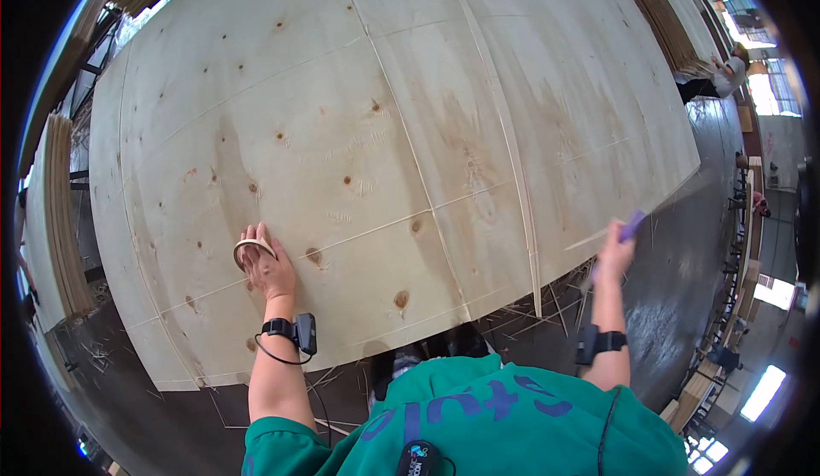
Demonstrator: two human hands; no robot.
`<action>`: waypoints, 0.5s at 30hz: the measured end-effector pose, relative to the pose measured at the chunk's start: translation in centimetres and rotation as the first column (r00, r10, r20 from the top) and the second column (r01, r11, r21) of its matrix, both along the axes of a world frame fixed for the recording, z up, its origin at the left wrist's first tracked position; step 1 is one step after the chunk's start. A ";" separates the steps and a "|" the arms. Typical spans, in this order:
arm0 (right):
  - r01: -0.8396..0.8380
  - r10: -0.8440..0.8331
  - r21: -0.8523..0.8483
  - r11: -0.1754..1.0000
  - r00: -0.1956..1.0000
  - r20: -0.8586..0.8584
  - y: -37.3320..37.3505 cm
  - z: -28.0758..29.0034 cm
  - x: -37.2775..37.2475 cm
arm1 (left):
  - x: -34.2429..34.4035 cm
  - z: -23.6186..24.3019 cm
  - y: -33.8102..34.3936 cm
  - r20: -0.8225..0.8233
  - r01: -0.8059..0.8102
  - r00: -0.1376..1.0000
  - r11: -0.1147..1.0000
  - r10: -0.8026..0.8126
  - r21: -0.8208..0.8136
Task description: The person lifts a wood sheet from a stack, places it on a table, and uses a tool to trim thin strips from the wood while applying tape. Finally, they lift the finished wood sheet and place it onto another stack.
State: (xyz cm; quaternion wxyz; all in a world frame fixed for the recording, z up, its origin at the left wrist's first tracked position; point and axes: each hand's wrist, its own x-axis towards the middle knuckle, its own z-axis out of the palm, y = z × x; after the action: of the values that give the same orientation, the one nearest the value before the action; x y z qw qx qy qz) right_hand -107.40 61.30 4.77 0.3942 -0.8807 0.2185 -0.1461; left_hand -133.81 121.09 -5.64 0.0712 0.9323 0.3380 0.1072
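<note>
A large pale plywood sheet (pixel 333 83) with knots and scored lines fills the middle. My left hand (pixel 266 267) rests on its lower left, fingers curled over a thin tan ring (pixel 238 262), perhaps a tape roll. My right hand (pixel 614 254), slightly blurred, is closed on a purple-handled tool (pixel 631 223) at the sheet's lower right edge. A pale sliver sticks out left from beside that hand. A long, narrow wood strip (pixel 512 151) lies on the sheet to the right of centre, its lower end past the front edge.
Stacks of wood sheets (pixel 61 211) stand at left and upper right (pixel 649 6). A co-worker (pixel 724 77) is at the far right. Wood scraps (pixel 555 299) litter the dark floor (pixel 675 271) beyond the sheet's front edge. More timber and racking line the right side.
</note>
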 end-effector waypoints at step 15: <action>-0.864 0.851 0.056 0.500 0.478 -0.218 27.9 -6.2 2.0 | 18.3 -2.1 -2.9 0.046 0.178 0.983 0.984 -0.177 -0.028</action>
State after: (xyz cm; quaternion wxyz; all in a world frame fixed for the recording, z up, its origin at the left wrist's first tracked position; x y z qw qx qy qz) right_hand -105.42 89.18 -1.43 0.3607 -0.8936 -0.2135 0.1608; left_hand -115.48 118.21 -7.78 0.1027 0.9549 0.2536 0.1151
